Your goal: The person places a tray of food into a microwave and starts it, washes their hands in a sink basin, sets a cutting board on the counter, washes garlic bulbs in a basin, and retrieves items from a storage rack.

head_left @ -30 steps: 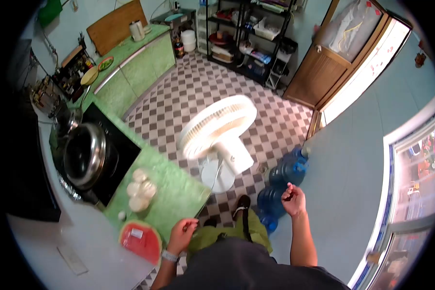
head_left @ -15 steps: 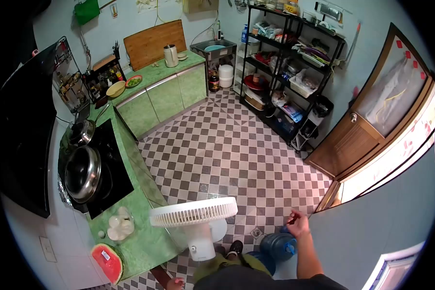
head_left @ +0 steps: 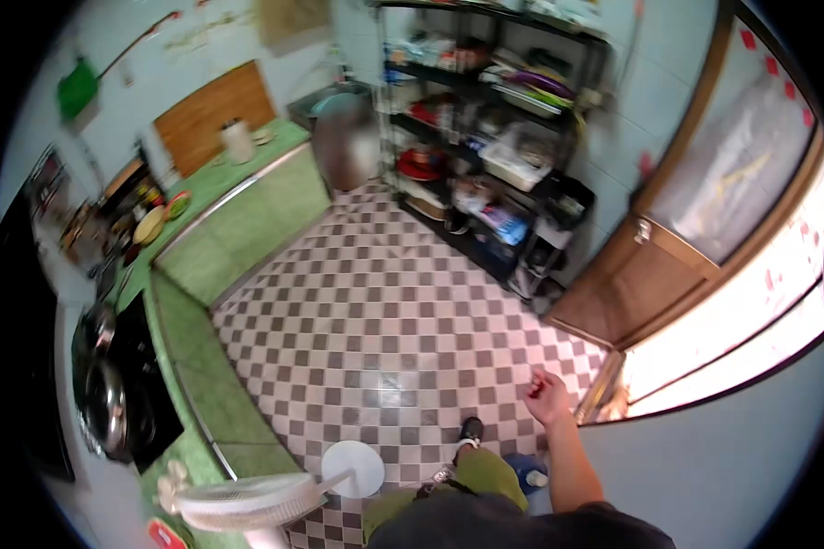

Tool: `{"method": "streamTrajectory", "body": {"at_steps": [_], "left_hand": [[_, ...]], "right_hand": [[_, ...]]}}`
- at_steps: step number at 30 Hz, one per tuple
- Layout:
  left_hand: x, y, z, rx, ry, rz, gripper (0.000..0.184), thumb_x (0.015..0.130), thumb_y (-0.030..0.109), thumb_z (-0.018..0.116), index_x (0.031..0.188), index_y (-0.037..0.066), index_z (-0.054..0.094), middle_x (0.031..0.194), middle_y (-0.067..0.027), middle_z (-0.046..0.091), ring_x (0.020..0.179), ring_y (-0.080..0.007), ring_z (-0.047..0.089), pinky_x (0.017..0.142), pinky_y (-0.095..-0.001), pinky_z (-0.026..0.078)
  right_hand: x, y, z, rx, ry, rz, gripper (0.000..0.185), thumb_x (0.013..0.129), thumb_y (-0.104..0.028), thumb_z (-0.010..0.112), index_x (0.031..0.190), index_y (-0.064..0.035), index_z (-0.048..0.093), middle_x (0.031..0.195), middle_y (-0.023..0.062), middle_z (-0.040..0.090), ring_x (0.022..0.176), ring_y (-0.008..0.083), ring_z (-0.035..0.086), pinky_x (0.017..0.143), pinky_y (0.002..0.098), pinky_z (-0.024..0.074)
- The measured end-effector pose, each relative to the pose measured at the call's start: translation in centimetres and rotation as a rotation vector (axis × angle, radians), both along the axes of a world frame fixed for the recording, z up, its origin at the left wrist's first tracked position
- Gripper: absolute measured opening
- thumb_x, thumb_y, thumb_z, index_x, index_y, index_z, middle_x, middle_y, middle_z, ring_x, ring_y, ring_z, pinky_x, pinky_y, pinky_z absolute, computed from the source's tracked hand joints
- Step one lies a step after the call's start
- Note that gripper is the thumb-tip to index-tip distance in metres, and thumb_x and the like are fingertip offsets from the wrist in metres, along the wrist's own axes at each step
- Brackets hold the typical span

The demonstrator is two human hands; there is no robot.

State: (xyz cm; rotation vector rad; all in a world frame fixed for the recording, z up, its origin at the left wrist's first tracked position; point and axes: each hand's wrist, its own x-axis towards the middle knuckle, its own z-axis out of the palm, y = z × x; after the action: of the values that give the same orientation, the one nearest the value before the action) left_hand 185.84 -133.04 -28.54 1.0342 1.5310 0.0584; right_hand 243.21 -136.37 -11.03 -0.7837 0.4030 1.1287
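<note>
My right hand (head_left: 547,398) is held out in front of me over the tiled floor, its fingers curled in. A small dark red patch shows at the fingers, too small and blurred to name. Below the hand stands a blue water jug (head_left: 528,474), partly behind my forearm; they do not touch. My left hand is out of view. A white fan (head_left: 247,501) stands at the lower left beside the green counter, with its round base (head_left: 352,468) on the floor near my feet.
A brown door (head_left: 604,265) stands open at the right, with bright light beyond. Black shelves (head_left: 449,128) hold many household goods at the back. Along the left runs the green counter (head_left: 252,197), with a wok (head_left: 105,407), a yellow bowl (head_left: 149,225) and cut watermelon (head_left: 167,533).
I have stepped forward and my view has turned right. The fan, counter and shelves have shifted left in view. My left hand has gone out of view; the right keeps its curled pose.
</note>
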Motion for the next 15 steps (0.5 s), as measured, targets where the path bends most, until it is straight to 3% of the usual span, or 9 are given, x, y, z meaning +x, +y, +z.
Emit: {"method": "streamTrajectory", "body": {"at_steps": [1, 7, 15], "left_hand": [[3.1, 1.6, 0.7, 0.004, -0.005, -0.016, 0.023, 0.090, 0.026, 0.052, 0.096, 0.005, 0.060, 0.085, -0.0037, 0.061, 0.082, -0.0144, 0.055, 0.067, -0.0328, 0.046], [18.5, 8.2, 4.1, 0.026, -0.074, -0.052, 0.022, 0.089, 0.025, 0.053, 0.097, 0.006, 0.060, 0.084, -0.0032, 0.061, 0.079, -0.0146, 0.055, 0.065, -0.0320, 0.045], [28.0, 13.5, 2.8, -0.048, -0.024, 0.017, 0.020, 0.089, 0.025, 0.054, 0.099, 0.008, 0.060, 0.082, -0.0025, 0.060, 0.074, -0.0149, 0.054, 0.062, -0.0309, 0.045]], "right_hand": [[2.6, 0.1, -0.5, 0.052, 0.041, -0.019, 0.019, 0.089, -0.018, 0.050, 0.091, -0.0011, 0.057, 0.074, 0.0051, 0.051, 0.068, 0.0166, 0.047, 0.063, 0.0275, 0.0422], [16.0, 3.8, 3.6, 0.059, -0.040, -0.116, 0.023, 0.090, -0.022, 0.050, 0.093, -0.0008, 0.059, 0.079, 0.0062, 0.053, 0.075, 0.0184, 0.050, 0.073, 0.0314, 0.0459], [31.7, 12.8, 3.9, 0.145, -0.075, -0.184, 0.030, 0.094, -0.025, 0.046, 0.097, 0.0010, 0.061, 0.091, 0.0104, 0.060, 0.091, 0.0222, 0.057, 0.087, 0.0338, 0.0472]]}}
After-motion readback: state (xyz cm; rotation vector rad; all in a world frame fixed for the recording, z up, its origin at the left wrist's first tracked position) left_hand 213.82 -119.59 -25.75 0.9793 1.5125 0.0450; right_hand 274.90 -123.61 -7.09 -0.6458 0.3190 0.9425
